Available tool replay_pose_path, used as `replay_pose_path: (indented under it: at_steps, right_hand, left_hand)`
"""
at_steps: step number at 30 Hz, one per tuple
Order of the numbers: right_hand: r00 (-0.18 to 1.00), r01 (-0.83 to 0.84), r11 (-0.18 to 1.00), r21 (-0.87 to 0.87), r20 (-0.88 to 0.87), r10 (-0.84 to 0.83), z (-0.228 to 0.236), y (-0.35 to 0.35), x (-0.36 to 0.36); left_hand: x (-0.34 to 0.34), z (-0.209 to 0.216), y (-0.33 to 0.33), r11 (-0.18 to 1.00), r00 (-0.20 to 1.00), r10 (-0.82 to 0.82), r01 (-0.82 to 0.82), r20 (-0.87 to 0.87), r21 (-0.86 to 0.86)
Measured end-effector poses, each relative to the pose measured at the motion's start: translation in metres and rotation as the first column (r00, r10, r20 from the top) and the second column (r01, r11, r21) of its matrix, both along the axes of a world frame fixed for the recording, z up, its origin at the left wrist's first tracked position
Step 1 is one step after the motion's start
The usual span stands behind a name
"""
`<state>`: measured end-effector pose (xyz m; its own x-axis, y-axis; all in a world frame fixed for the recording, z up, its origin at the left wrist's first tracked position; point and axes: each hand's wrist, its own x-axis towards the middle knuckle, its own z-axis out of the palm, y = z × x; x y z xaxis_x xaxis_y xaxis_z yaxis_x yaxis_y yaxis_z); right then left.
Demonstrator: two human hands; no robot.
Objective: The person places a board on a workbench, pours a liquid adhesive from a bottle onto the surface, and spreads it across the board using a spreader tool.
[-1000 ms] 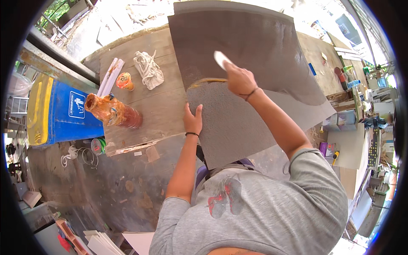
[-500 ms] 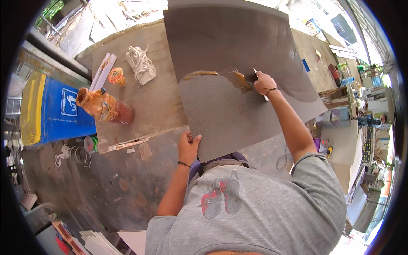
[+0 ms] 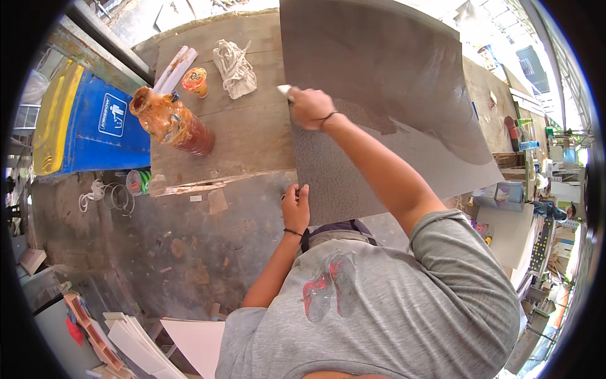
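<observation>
A large grey-brown sheet (image 3: 338,170) lies on the wooden table and overhangs its front edge. Its far part is dark and glossy with a wet coating; the near part looks dull and speckled. My right hand (image 3: 312,108) is closed round a flat spreader (image 3: 284,90), mostly hidden by the fingers, with a pale end poking out past the sheet's left edge. At the near left corner my left hand (image 3: 295,208) pinches the sheet's edge, thumb on top and fingers curled below.
Left on the table (image 3: 246,145) stand a resin-smeared orange bottle (image 3: 173,123) with a cut top, an orange cup (image 3: 196,82), a white rag bundle (image 3: 235,69) and pale strips (image 3: 177,68). A blue bin (image 3: 104,126) with a yellow lid stands beside the table.
My right hand has swept the spreader leftward across the sheet to its left edge. The amber puddle seen before no longer shows. My left hand stays at the near corner.
</observation>
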<state>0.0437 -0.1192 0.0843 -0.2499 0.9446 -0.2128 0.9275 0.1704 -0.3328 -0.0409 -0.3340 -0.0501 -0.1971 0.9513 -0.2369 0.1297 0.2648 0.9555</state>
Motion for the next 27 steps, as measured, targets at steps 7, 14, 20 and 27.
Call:
replay_pose_path:
  at_steps: [7,14,20,27]
  right_hand:
    - [0.945,-0.217,0.971,0.103,-0.226,0.236,0.006,-0.033,-0.037]
    - [0.978,0.165,0.955,0.247,0.082,-0.191,0.012,-0.060,0.169]
    - [0.962,0.089,0.992,0.087,0.252,-0.109,-0.010,-0.106,0.133]
    - [0.867,0.436,0.894,0.099,0.219,-0.447,0.003,-0.074,0.256]
  left_hand:
    - [-0.002,0.008,0.006,0.999,0.999,-0.032,0.032,-0.003,-0.023]
    - [0.003,0.010,0.020,0.999,0.999,-0.025,0.025,0.029,0.026]
    - [-0.003,-0.006,0.027,0.998,0.998,0.039,-0.042,0.053,0.053]
    - [-0.017,0.025,-0.003,0.969,0.962,-0.153,0.190,0.226,-0.156]
